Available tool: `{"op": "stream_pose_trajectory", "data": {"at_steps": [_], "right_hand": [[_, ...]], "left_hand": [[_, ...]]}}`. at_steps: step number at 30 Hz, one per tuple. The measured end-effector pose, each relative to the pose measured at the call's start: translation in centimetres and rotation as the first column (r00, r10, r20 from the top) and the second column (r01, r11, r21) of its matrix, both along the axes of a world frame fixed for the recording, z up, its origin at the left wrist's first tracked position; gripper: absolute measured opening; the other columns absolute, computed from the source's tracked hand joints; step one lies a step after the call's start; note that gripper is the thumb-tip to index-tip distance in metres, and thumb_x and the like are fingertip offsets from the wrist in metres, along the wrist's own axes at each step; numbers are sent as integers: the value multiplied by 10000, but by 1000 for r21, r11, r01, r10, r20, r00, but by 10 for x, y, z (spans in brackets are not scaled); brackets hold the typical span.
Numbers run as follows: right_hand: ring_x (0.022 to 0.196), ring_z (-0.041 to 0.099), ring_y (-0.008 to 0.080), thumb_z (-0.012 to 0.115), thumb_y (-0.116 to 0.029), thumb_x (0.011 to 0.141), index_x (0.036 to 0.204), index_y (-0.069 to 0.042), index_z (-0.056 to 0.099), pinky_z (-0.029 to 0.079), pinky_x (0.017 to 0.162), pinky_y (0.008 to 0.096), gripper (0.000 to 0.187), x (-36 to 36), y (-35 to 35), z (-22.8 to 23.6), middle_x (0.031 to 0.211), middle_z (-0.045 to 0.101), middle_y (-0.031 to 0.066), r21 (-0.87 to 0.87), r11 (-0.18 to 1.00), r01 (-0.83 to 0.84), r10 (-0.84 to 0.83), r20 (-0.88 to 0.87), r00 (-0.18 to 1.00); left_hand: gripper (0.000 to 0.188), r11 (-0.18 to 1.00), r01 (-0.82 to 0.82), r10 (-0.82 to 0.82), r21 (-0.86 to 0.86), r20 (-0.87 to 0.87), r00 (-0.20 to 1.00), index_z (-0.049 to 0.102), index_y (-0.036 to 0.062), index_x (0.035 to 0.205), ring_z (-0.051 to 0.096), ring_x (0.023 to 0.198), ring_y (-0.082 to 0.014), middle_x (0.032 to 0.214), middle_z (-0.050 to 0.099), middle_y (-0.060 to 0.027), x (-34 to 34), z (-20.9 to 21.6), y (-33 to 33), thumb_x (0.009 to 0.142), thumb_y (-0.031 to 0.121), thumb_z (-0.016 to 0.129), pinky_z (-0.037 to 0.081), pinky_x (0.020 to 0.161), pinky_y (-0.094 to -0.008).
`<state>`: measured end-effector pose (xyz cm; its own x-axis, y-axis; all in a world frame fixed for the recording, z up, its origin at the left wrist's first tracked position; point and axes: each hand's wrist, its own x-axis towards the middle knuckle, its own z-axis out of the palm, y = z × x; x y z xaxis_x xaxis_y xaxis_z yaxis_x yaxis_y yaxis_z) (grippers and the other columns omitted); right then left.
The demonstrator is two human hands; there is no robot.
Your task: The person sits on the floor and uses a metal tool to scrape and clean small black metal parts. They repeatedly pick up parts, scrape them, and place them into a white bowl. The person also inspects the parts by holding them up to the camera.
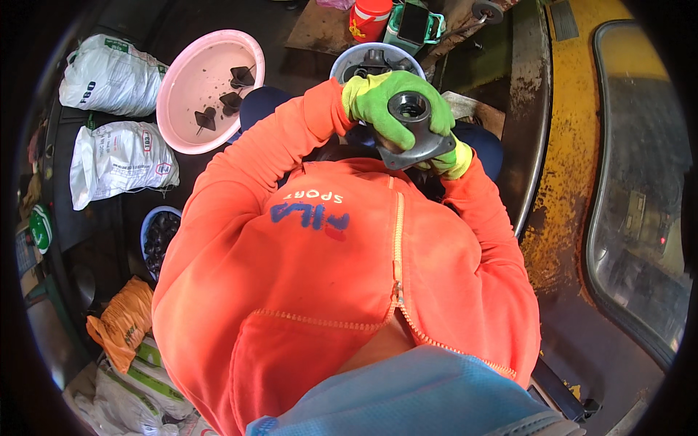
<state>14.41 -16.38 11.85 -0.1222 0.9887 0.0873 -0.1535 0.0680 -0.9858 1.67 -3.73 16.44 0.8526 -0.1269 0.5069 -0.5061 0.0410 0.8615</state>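
Observation:
Both my hands, in green and yellow gloves, are raised in front of my chest around one black flanged plastic part. It has a round, hollow neck and a flat plate with corner holes, and is tilted so the opening faces up. My left hand is closed about the neck, its thumb on the near side. My right hand grips the plate from the right and below; most of its fingers are hidden. Just beyond them stands a pale basin holding dark parts.
To the left are a pink basin with several black pieces, two white sacks and a blue-rimmed tub of small dark parts. A red container and a green basket stand ahead. A rusty yellow machine is at right.

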Motion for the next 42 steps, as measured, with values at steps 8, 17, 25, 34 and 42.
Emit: {"op": "stream_pose_trajectory", "data": {"at_steps": [8,17,25,34,42], "right_hand": [[875,597,171,721,-134,739,1162,-39,548,497,754,305,466,-11,28,14,1045,612,60,314,918,243,-285,95,954],[811,623,245,691,-173,684,1026,-35,586,501,687,330,383,-19,33,10,920,628,90,542,706,456,-679,334,654],[943,596,189,729,-131,734,1106,-27,544,489,808,306,429,-5,21,23,1052,598,78,489,851,193,-474,555,683],[1035,563,209,794,-165,683,1229,-35,490,468,873,337,639,5,12,31,1134,572,78,192,981,-10,-69,400,914],[1069,542,209,759,-156,717,1233,-61,499,453,873,339,585,-7,4,6,1161,558,76,199,979,-48,-27,356,934]], "left_hand": [[680,950,-61,112,307,-150,982,533,31,1229,420,1256,-304,1330,460,-170,3,6,36,617,262,720,344,1035,-407],[477,518,-849,834,106,160,528,611,49,1030,590,1008,-212,1154,598,-112,6,-14,-22,626,186,824,490,846,-332],[444,718,-695,693,26,60,718,605,49,1037,565,1041,-198,1170,585,-106,-1,-9,-14,644,105,804,472,873,-329],[421,893,-444,448,72,-50,893,611,44,1024,554,1086,-241,1189,596,-133,-9,0,-2,645,149,763,434,929,-366],[443,993,116,-115,8,-75,990,631,34,1018,570,1090,-251,1171,610,-144,-1,6,5,611,146,763,430,948,-369]]}}
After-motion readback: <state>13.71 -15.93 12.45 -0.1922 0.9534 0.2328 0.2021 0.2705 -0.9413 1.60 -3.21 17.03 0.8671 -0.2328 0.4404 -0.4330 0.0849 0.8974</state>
